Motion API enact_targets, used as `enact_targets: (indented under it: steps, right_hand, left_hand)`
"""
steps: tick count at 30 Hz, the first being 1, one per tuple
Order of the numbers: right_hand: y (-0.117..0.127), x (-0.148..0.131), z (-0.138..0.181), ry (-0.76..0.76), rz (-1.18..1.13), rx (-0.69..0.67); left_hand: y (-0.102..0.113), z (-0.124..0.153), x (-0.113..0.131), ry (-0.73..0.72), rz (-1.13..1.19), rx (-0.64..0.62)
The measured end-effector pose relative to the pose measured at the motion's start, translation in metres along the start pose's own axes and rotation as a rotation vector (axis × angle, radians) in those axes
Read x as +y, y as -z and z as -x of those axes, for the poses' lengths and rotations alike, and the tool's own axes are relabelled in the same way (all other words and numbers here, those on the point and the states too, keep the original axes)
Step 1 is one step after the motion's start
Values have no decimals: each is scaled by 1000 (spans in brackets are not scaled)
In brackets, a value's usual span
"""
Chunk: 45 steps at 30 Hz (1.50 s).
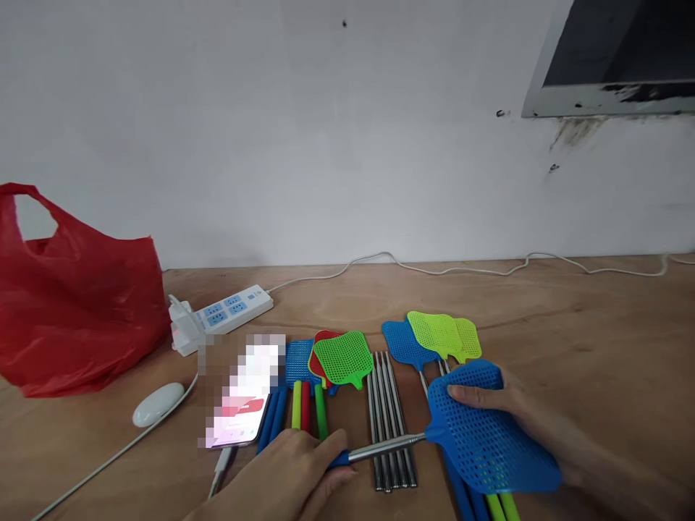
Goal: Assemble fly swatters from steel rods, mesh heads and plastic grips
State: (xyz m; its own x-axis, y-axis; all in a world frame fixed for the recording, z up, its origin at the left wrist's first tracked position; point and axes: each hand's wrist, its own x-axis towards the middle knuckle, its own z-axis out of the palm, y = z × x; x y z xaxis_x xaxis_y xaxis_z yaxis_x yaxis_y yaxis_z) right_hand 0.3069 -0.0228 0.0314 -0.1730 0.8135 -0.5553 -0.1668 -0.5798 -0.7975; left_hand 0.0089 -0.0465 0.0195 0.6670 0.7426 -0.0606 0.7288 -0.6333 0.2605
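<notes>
A blue fly swatter point(483, 441) with a metal rod lies across both hands, above the table. My left hand point(296, 470) is closed around its blue handle end. My right hand point(507, 398) pinches the perforated blue head, thumb on top and the other fingers hidden behind it. Beneath the rod lies a row of several bare metal rods point(386, 412). To their left are loose swatter heads in blue, red and green point(343, 358), with coloured handle tubes point(305, 409) below. Behind the held head rest other swatters with blue and yellow-green heads point(437, 333).
A red plastic bag point(81, 304) stands at the left. Near it are a white power strip point(244, 304), a white oval device point(158, 404) on a cable, and a partly blurred lit phone point(247, 405). A thin cord point(347, 269) runs along the wall.
</notes>
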Motion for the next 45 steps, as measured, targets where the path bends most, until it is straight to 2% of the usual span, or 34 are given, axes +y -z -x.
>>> enact_targets:
  steps: [4, 8, 12, 15, 18, 21, 24, 27, 31, 33, 36, 45]
  right_hand:
    - [-1, -7, 2, 22, 18, 39]
    - [0, -14, 3, -22, -13, -6]
    - [11, -25, 0, -67, -63, -16]
    - [21, -28, -7, 48, -182, -67]
    - [22, -24, -13, 144, -227, -164]
    - [7, -12, -15, 203, -114, -291]
    - [-15, 2, -15, 286, 39, -295]
    - [-29, 9, -19, 367, 33, -243]
    - [-31, 8, -31, 379, 80, -122]
    - [-26, 5, -38, 408, 264, -54]
    - [-16, 4, -51, 583, 722, 77]
    - [-11, 12, -60, 800, 1192, 363]
  left_hand:
    - [1, 1, 1, -1, -51, 54]
    - [7, 2, 3, 18, 1, 63]
    - [12, 3, -2, 40, 19, 66]
    - [11, 2, -6, 70, 33, 90]
    - [11, 0, -3, 142, 128, 115]
    - [11, -4, 9, 190, 250, 112]
    - [13, -8, 22, 181, 282, 70]
    - [14, -12, 29, 111, 245, 46]
    - [13, -19, 26, 16, 232, 43]
    - [11, -24, 20, -5, 226, 44]
    - [5, -30, 11, -11, 206, 75]
    - [-10, -30, 1, -58, 14, 134]
